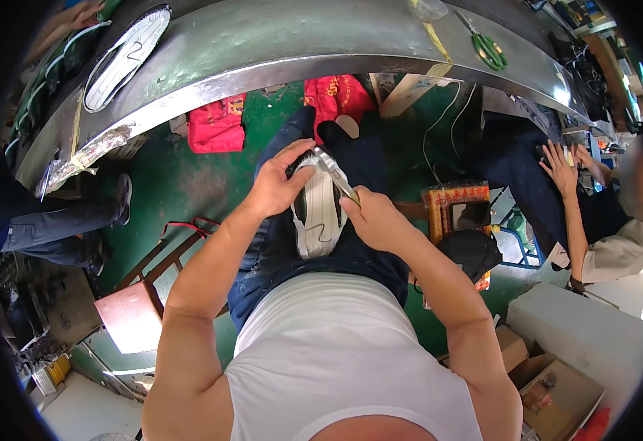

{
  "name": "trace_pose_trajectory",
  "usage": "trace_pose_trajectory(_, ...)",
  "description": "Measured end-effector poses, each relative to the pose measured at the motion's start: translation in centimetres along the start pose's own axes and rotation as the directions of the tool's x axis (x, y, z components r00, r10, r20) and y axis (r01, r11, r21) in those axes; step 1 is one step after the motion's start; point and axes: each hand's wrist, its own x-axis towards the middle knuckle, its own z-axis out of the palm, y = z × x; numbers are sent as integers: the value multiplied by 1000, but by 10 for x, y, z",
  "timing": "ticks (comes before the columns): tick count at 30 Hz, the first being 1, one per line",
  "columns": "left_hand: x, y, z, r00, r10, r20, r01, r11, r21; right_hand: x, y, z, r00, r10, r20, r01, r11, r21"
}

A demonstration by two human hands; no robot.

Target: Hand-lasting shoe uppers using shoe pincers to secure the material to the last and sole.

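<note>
Sole side up between my thighs lies a shoe point(320, 209), its pale underside crossed by a dark curved line. My left hand point(286, 180) is closed on its far end, with thumb and fingers at the edge. My right hand point(379, 219) grips the handle of metal pincers point(340, 178). Their head rests at the shoe's far end, close to my left fingertips. The jaws are too small to make out.
Across the front runs a metal bench point(277, 44) bearing another pale-soled shoe point(128, 59) and green-handled scissors point(489, 50). Red bags point(217, 126) lie beneath. A co-worker point(593, 191) sits at right; another person's legs point(64, 228) show at left, near a wooden stool point(134, 312).
</note>
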Motion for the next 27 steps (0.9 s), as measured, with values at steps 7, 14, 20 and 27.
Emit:
trace_pose_trajectory(7, -55, -9, 22, 923, -372, -98, 384, 911, 149, -39, 33, -12, 977, 115, 181, -132, 988, 83)
trace_pose_trajectory(14, -45, -29, 39, 846, -505, 170, 533, 809, -248, -52, 24, -26, 902, 276, 331, -215, 954, -209)
trace_pose_trajectory(20, -66, -31, 52, 829, -538, 155, 545, 838, -4, -49, 45, -18, 951, -10, 310, 110, 946, -305)
trace_pose_trajectory(27, -77, -53, 77, 898, -429, 100, 441, 880, -176, -33, 32, -15, 933, -74, 353, 282, 761, -585)
